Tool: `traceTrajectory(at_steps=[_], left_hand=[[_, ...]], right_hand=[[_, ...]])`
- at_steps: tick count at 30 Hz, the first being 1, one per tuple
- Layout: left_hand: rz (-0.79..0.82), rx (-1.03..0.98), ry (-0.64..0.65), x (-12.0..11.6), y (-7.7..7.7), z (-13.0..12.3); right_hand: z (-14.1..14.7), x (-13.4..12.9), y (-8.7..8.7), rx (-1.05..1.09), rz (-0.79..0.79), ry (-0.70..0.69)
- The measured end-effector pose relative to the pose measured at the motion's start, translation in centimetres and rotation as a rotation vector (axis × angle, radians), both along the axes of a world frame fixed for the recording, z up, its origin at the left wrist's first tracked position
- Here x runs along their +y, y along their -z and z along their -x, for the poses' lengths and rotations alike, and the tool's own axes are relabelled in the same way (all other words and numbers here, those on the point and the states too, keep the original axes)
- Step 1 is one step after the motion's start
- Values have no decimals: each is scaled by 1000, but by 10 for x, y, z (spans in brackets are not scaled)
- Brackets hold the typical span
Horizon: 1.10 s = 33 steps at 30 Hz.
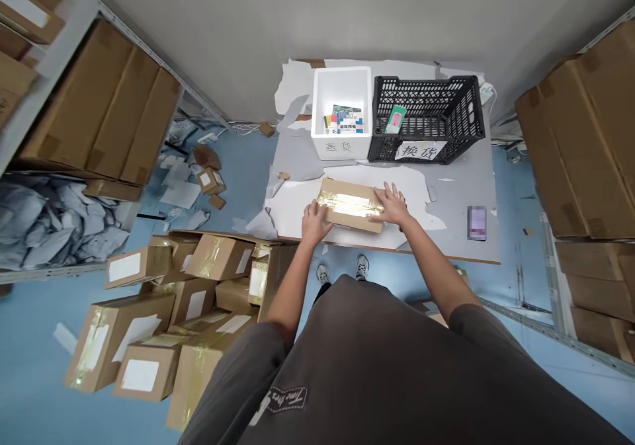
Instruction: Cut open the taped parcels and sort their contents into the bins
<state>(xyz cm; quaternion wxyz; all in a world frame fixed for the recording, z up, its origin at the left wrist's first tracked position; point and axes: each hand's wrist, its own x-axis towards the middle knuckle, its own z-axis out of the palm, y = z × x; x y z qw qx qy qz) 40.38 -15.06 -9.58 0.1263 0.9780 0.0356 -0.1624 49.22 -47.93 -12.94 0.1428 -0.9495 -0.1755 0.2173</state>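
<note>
The white bin [342, 147] stood on the bench [456, 197], its front wall hand-lettered and several booklets [348, 123] lying inside it. In front of the bin, on the side toward the person, a brown carton [350, 205] lay flat on torn white paper [288, 208], near the bin but apart from it. Shiny tape ran along the carton's top, over a pale patch that glared too much to be read.

The left grip [314, 225], in front of the bin and a little to its left, was closed around the near left corner of the carton. The right grip [395, 208], in front of the bin and to its right, touched the carton's other end with its fingers spread; whether it was grasping that end or only resting there could not be told.

Just to the right of the bin stood a black crate [381, 148] with a lettered paper label [421, 150] on its front and a green-edged packet [395, 120] inside. Well to the right of the bin, toward the bench's near edge, lay a phone-like slab [477, 225], its face blurred. On the blue floor [235, 157], left of the bin and nearer the person, taped boxes [213, 258] were heaped together, many bearing white labels.
</note>
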Motion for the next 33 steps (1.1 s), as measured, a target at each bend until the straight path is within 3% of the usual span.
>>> traceTrajectory(at_steps=[5, 8, 17, 27, 33], left_hand=[[47, 45, 237, 18, 11, -22], [69, 83, 309, 27, 19, -41], [168, 110, 260, 37, 35, -37], [152, 60, 279, 39, 49, -38], [235, 27, 264, 42, 62, -40]], right_hand=[[38, 7, 2, -18, -47, 101], [62, 19, 3, 55, -17, 165], [85, 40, 14, 40, -104, 353], [85, 30, 38, -23, -179, 352], [82, 27, 44, -21, -183, 350]])
